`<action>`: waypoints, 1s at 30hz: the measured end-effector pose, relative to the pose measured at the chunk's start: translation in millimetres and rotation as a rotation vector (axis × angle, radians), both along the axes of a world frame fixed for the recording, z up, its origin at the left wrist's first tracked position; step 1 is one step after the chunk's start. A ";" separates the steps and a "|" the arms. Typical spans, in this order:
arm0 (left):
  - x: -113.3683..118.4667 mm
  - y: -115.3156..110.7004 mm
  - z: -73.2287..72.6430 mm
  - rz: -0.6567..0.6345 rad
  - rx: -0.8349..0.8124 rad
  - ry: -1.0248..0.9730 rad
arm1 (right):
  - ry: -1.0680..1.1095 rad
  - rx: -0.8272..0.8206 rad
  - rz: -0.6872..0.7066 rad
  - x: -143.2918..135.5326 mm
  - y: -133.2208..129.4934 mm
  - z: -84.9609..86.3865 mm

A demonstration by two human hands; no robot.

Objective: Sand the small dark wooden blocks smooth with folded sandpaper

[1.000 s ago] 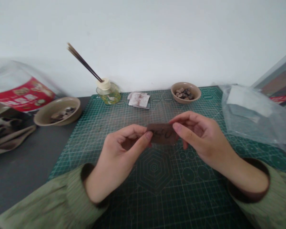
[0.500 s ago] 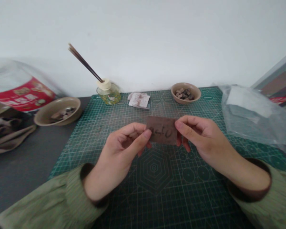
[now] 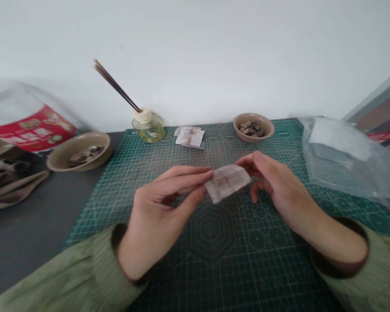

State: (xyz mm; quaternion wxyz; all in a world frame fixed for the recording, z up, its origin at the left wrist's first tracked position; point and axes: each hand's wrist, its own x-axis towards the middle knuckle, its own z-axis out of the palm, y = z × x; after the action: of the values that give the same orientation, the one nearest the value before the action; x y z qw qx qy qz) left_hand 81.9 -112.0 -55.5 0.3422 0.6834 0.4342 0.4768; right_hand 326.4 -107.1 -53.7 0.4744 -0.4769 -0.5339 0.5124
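Observation:
A small square of sandpaper (image 3: 229, 180) is held above the green cutting mat, its pale, dusty, brown-stained face turned up and creased. My left hand (image 3: 169, 212) is closed on its left edge, pinching it between thumb and fingers. At the opposite edge my right hand (image 3: 274, 186) has its fingers curved and apart, the thumb lifted off the sheet. One right fingertip is at or just behind the far right corner; whether it touches cannot be made out.
The cutting mat (image 3: 211, 277) carries a reed diffuser (image 3: 148, 128), a pile of stained pale squares (image 3: 190, 136), a bowl (image 3: 268, 131) of small brownish pieces and a clear plastic bag (image 3: 334, 160). On the left are another bowl (image 3: 60, 151), a brown cloth (image 3: 16, 190) and a red-labelled bag (image 3: 35, 130).
The sandpaper has been flipped from its dark brown, marked side to its pale dusty side. My right thumb has let go of it, while my left hand keeps its pinch.

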 end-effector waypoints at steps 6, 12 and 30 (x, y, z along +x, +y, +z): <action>0.4 -1.8 -2.4 -0.002 0.008 0.037 | -0.031 0.037 0.012 -1.2 -1.7 1.9; 2.3 0.3 2.3 -0.145 -0.306 -0.139 | -0.152 0.132 0.048 0.6 -5.1 1.8; 2.9 5.8 0.7 -0.290 -0.559 -0.340 | -0.318 0.252 -0.073 -2.3 -8.2 2.5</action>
State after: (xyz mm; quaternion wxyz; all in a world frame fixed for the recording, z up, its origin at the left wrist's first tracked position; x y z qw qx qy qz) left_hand 84.8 -106.2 -54.8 0.6473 0.5291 0.3831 0.3928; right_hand 324.0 -115.4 -51.2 0.4585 -0.5077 -0.6441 0.3423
